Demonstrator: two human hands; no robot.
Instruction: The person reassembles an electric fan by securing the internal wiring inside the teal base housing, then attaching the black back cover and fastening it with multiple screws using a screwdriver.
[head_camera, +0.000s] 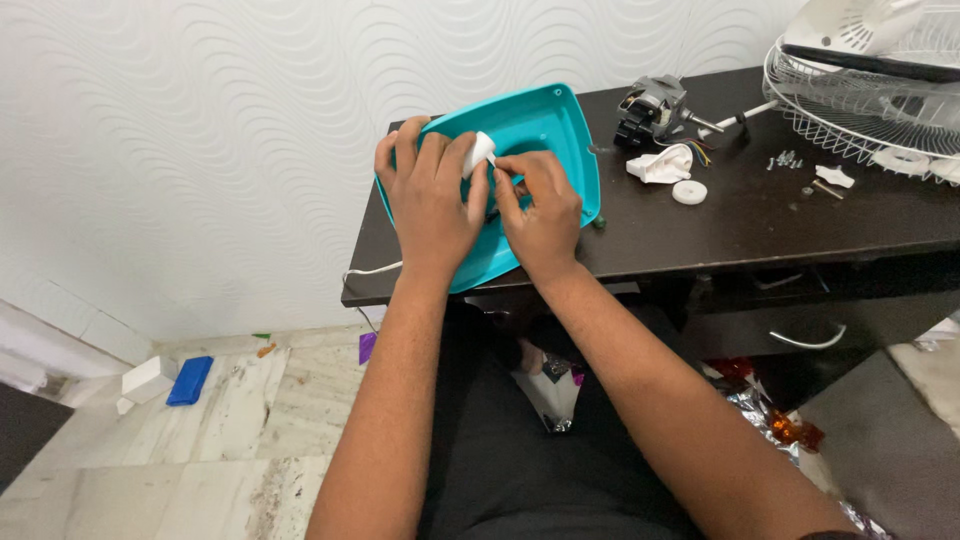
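Observation:
A teal plastic tray-like cover (545, 125) lies on the left end of a dark wooden table (760, 225). My left hand (428, 195) rests on the cover and grips a small white plastic part (479, 152) between thumb and fingers. My right hand (540, 205) is pressed against it from the right, its fingertips pinching at the same white part. What lies under the two hands is hidden.
A fan motor (652, 105) with coloured wires, a white plastic piece (662, 164), a white round cap (689, 192) and loose screws (785, 159) lie on the table. A white wire fan guard (870, 95) sits at the right. On the floor: a blue box (189, 380), foil wrappers (770, 420).

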